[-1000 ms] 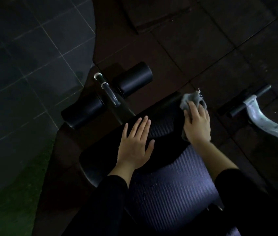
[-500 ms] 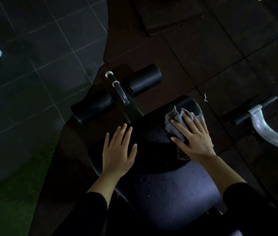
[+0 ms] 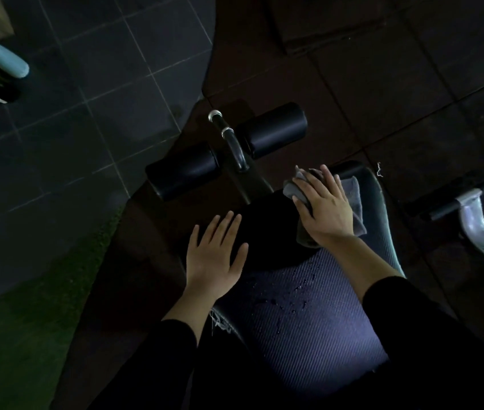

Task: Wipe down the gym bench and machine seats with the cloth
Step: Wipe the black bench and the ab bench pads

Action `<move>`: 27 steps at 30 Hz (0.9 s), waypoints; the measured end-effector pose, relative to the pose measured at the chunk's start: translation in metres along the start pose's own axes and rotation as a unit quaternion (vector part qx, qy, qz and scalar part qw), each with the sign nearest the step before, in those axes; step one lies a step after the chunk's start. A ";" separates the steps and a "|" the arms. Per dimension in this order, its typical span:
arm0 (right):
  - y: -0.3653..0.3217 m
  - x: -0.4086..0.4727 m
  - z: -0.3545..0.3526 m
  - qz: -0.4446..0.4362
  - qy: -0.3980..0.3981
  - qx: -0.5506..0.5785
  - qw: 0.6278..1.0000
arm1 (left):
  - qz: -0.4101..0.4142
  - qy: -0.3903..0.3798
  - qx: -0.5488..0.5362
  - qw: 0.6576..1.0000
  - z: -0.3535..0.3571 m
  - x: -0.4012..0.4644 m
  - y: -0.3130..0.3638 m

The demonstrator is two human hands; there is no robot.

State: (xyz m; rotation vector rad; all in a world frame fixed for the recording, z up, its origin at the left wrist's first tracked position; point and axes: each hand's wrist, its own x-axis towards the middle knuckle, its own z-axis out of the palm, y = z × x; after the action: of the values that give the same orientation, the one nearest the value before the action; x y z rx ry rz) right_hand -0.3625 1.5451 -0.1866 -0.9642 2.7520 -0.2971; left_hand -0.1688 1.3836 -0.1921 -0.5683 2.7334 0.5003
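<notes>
fingers [image 3: 304,184] of the right hand [image 3: 328,207] are lying spread and flat, pressing down on the cloth [image 3: 356,202] rather than pinching it. that grey cloth is sitting crumpled on the far end of the bench [image 3: 308,321], just short of its rounded edge, with folds poking out past the fingertips and along the right side of the palm. the left hand [image 3: 214,258] is resting palm down on the near left part of the same pad, fingers straight and slightly fanned, thumb out to the right, holding nothing. the two hands are lying apart, with a dark shadowed patch of pad between them. black sleeves [image 3: 412,315] are covering both forearms down to the wrists.

the bench pad is showing a ribbed texture where light is falling on it, and small wet drops [image 3: 297,291] are glinting on the surface near the person. beyond the pad, two black foam rollers [image 3: 276,128] are sticking out to either side of a dark post with a curved handle [image 3: 236,146]. a pale metal frame [image 3: 480,229] is curving in at the right edge, well apart from the bench. dark floor tiles [image 3: 101,84] are filling the upper left, and a strip of green turf [image 3: 27,321] is running along the lower left. a light blue object [image 3: 4,57] at the far left is too cut off to identify.
</notes>
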 end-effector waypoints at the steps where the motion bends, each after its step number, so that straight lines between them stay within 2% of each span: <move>1: -0.007 0.002 0.002 0.010 0.001 0.005 1.000 | -0.009 0.001 0.001 1.000 0.000 -0.002 -0.003; 3: -0.029 0.003 0.007 0.009 0.001 0.017 1.000 | -0.015 0.000 -0.005 1.000 0.001 -0.004 -0.008; 7: -0.058 -0.038 0.017 -0.072 0.023 0.046 0.996 | -0.013 -0.001 -0.012 1.000 0.000 -0.003 -0.007; 11: -0.016 -0.079 0.008 -0.128 0.006 0.007 0.992 | -0.016 -0.004 -0.016 1.000 0.000 -0.004 -0.007; 13: 0.006 -0.073 0.004 -0.105 0.000 -0.008 0.994 | -0.016 -0.008 -0.012 1.000 0.000 -0.004 -0.007; 15: 0.011 -0.053 0.002 -0.041 0.004 0.011 0.999 | -0.017 -0.010 -0.008 1.000 0.000 -0.004 -0.006; 17: -0.004 -0.027 0.003 0.034 0.018 0.021 0.999 | -0.018 -0.010 -0.001 1.000 0.000 -0.004 -0.005; 19: -0.030 -0.006 0.008 0.053 0.025 0.017 0.998 | -0.018 -0.017 0.005 1.000 0.000 -0.003 -0.005; 23: -0.070 -0.026 0.020 -0.064 0.010 0.036 0.997 | -0.018 -0.011 0.000 1.000 0.001 -0.003 -0.007; 27: -0.036 -0.075 0.010 -0.091 -0.014 0.023 0.996 | -0.011 0.002 -0.009 1.000 0.001 -0.003 -0.007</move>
State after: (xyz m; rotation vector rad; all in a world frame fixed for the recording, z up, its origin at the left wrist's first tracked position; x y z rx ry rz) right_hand -0.2816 1.5637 -0.1776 -1.1989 2.6248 -0.3722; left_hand -0.1628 1.3792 -0.1932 -0.6027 2.7259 0.5194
